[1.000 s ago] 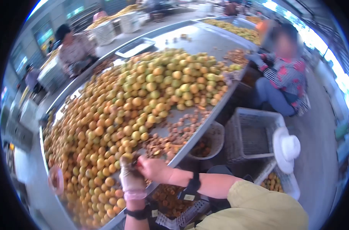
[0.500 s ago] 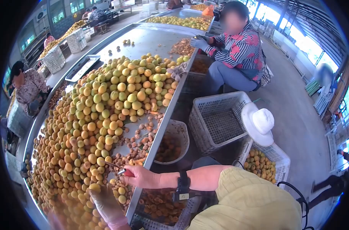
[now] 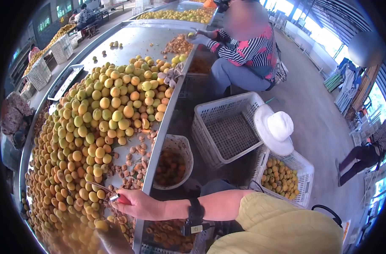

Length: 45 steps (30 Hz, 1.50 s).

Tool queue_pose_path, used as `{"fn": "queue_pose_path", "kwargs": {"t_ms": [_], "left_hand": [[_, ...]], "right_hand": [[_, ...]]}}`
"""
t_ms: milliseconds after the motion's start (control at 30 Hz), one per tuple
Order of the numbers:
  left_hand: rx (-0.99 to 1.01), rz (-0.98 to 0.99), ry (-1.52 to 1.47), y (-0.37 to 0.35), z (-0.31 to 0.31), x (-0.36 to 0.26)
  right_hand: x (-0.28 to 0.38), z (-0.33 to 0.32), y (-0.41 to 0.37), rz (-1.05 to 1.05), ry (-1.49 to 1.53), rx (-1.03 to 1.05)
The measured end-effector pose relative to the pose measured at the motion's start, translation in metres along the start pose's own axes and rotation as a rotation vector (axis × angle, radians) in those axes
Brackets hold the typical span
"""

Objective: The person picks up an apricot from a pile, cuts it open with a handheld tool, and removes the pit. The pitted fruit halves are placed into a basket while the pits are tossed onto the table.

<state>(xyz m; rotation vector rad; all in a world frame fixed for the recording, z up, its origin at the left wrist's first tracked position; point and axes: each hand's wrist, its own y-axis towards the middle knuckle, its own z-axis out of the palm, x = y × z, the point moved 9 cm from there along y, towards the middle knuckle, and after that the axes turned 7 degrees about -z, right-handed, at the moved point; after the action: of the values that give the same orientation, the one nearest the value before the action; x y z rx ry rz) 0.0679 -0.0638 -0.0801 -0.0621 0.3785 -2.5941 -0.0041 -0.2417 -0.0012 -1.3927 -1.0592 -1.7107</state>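
Note:
My right hand (image 3: 138,205) is closed around the red handle of a knife (image 3: 123,199). Its thin blade points left over the heap of apricots (image 3: 80,148). Below it, my gloved left hand (image 3: 113,239), partly blurred and cut off by the lower edge, grips an apricot (image 3: 101,225) at its fingertips. The blade and this apricot are apart. Brown apricot pits (image 3: 131,163) and torn bits of flesh lie on the metal table between the heap and the near rim.
The table rim (image 3: 161,135) runs beside my right wrist. Below are a bucket (image 3: 174,180), a crate of halved apricots (image 3: 169,233), an open white crate (image 3: 229,127) and a crate of apricots (image 3: 303,173) with a white hat (image 3: 275,129). A co-worker (image 3: 248,51) sits across the corner.
The camera view has shifted, so the scene sits further left. My right hand still holds the knife, and my left hand with its apricot is lower in the picture.

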Motion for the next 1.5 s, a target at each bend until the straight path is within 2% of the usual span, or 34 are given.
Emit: {"fn": "queue_pose_path", "kwargs": {"t_ms": [67,133,167,200,233,300,333,433,467,567,667,733,833,867,933,1000,1033,1067,1133,1167,1200,1267,1333,1500], "left_hand": [[-0.092,0.133,0.290,0.008,0.000,-0.003],[-0.206,0.286,0.577,0.007,0.005,-0.007],[-0.278,0.239,0.539,0.004,0.000,0.000],[-0.270,0.186,0.489,0.010,-0.029,-0.006],[-0.351,0.244,0.520,0.004,-0.011,0.003],[0.123,0.090,0.297,0.007,0.000,0.017],[-0.115,0.196,0.505,0.004,0.010,0.019],[-0.124,0.195,0.435,0.008,0.018,0.023],[-0.108,0.174,0.416,0.009,0.021,0.025],[-0.105,0.316,0.658,0.000,0.051,0.020],[-0.141,0.416,0.771,-0.006,0.054,0.012],[-0.120,0.425,0.828,-0.008,0.055,0.010],[-0.241,0.463,0.953,-0.015,0.058,0.010],[-0.242,0.464,0.947,-0.016,0.058,0.009],[-0.187,0.465,0.723,-0.015,0.059,0.007],[-0.172,0.454,0.681,-0.014,0.055,0.008],[-0.315,0.591,0.693,-0.018,0.037,-0.006],[-0.442,0.717,0.697,-0.020,0.024,-0.015],[-0.562,0.739,0.649,-0.029,0.025,-0.017],[-0.470,0.696,0.579,-0.025,0.023,-0.017],[-0.391,0.651,0.511,-0.019,0.018,-0.019],[-0.274,0.796,0.661,-0.026,0.034,-0.029],[-0.312,0.843,0.757,-0.030,0.049,-0.027],[-0.400,0.861,0.855,-0.034,0.067,-0.022]], "right_hand": [[0.000,-0.003,0.000,0.092,0.171,-0.055],[-0.003,-0.006,0.002,0.053,0.101,-0.059],[-0.010,-0.002,0.005,-0.001,0.075,-0.052],[-0.019,0.003,0.007,-0.030,0.261,-0.086],[-0.028,0.007,0.002,0.193,0.410,-0.083],[-0.032,0.011,0.001,0.296,0.472,-0.059],[-0.036,0.016,-0.002,0.353,0.512,-0.030],[-0.039,0.038,-0.005,0.433,0.449,0.008],[-0.037,0.043,-0.004,0.420,0.421,0.025],[-0.034,0.055,-0.002,0.320,0.379,0.013],[-0.029,0.066,0.003,0.232,0.313,0.031],[-0.021,0.067,0.009,-0.010,0.098,0.046],[-0.020,0.067,0.012,-0.092,-0.013,0.032],[-0.017,0.068,0.011,-0.122,-0.049,0.044],[-0.003,0.072,0.009,-0.194,-0.118,0.045],[0.007,0.076,0.006,-0.316,-0.212,0.016],[0.021,0.078,0.001,-0.410,-0.313,-0.029],[0.008,0.084,0.002,-0.419,-0.312,-0.009],[0.006,0.098,-0.008,-0.451,-0.424,0.041],[0.000,0.103,-0.009,-0.391,-0.395,0.032],[0.012,0.104,-0.012,-0.494,-0.463,-0.024],[0.008,0.106,-0.010,-0.331,-0.378,0.003],[0.006,0.109,-0.006,-0.244,-0.276,0.043],[0.006,0.105,-0.006,-0.244,-0.242,0.033]]}}
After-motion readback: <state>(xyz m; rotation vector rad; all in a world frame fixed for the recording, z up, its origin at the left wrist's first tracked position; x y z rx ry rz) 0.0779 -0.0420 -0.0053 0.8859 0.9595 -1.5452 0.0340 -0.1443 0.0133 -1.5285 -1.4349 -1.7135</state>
